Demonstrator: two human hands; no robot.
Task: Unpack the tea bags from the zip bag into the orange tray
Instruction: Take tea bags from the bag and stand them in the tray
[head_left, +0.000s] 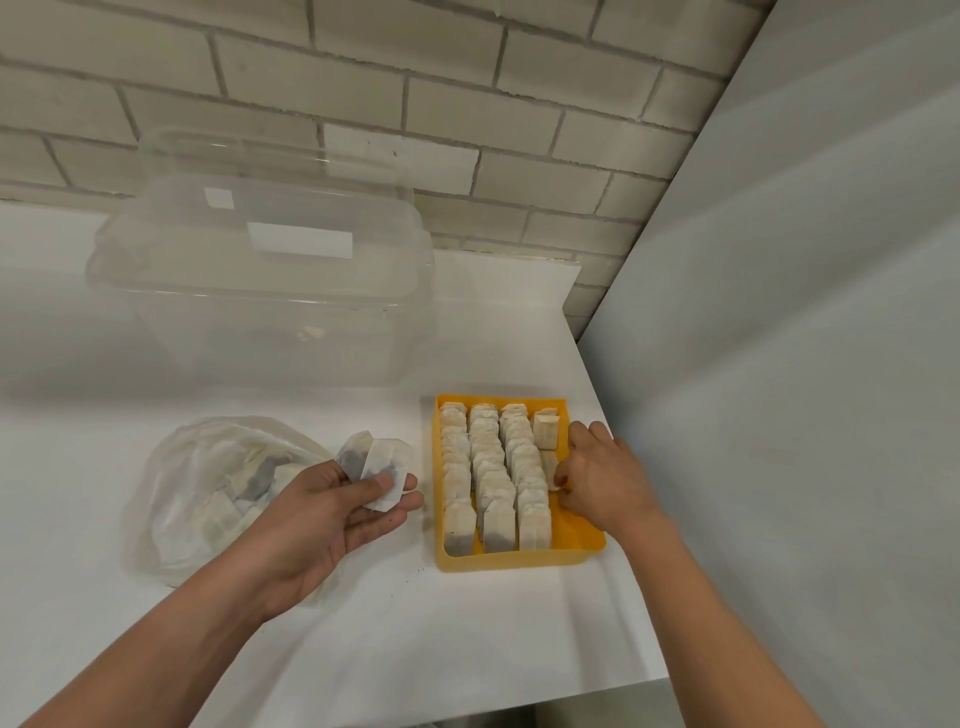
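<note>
1. L hand (332, 512) palm-up, half curled, thumb pinning 2 spare tea bags (374, 465) on the fingers. Prob a buffer so R gets fed w/o reaching into the bag each time
2. zip bag (208, 488) lies crumpled just left of L hand, more bags inside
3. R hand (602, 478) fingers curled down, looks to pinch a tea bag (549, 462) in the part-filled 4th row, right under its fingertips
4. orange tray (519, 561) sits btwn the hands; 3 full rows (488, 467) stand upright, packed tight to fit more

Our right hand (605, 478) covers part of the orange tray (519, 561); our left hand (322, 525) hides the near side of the zip bag (176, 499).
</note>
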